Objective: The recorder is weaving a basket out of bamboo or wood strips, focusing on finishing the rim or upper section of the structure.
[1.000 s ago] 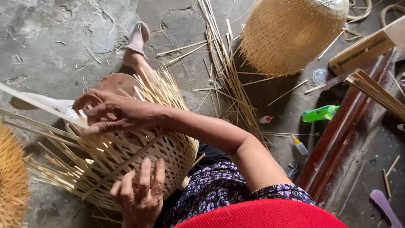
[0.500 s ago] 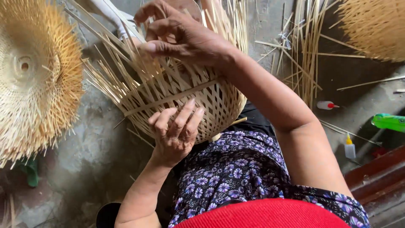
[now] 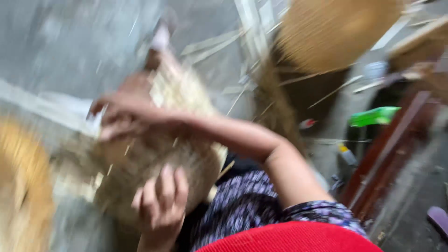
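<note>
The half-woven bamboo basket (image 3: 158, 163) rests in the person's lap on the floor, and it looks light and springy, its loose thin splints likely to bend or snap, so the firmer woven wall seems the safest place to take hold. Below the basket, the left hand (image 3: 161, 200) presses its curled fingers against that wall. Above it, the right hand (image 3: 123, 116) seems closed on splints at the rim, though blur hides the grip.
</note>
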